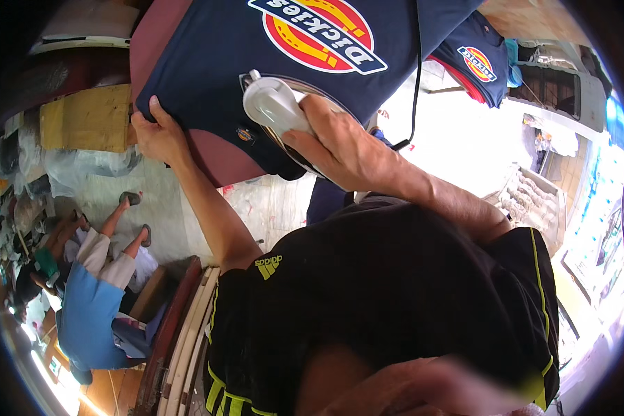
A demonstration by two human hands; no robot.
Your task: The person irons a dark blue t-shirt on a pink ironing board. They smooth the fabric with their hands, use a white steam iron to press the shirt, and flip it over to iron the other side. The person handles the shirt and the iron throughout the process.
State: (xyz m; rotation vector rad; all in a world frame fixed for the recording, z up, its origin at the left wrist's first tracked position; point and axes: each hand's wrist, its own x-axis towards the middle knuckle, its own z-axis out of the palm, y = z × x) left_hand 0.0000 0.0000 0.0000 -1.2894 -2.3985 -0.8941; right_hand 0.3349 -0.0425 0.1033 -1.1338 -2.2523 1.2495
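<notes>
A navy T-shirt [208,69] with a large red, yellow and white printed logo lies over a maroon padded ironing board [218,158]. My right hand [336,142] is wrapped round the handle of a white clothes iron [274,104], which rests on the shirt below the big logo. The iron's soleplate is mostly hidden under its body and my hand. At the left edge of the cloth, my left hand [161,137] grips the shirt with the thumb on top; its other fingers are partly hidden. A small badge print [245,134] shows between the two hands.
A black cord [417,97] hangs down right of the iron. Another navy shirt [473,52] with a similar logo lies at the far right. A brown cardboard piece [83,116] and clear plastic bags [66,170] are at left. A person in blue [93,315] sits at lower left.
</notes>
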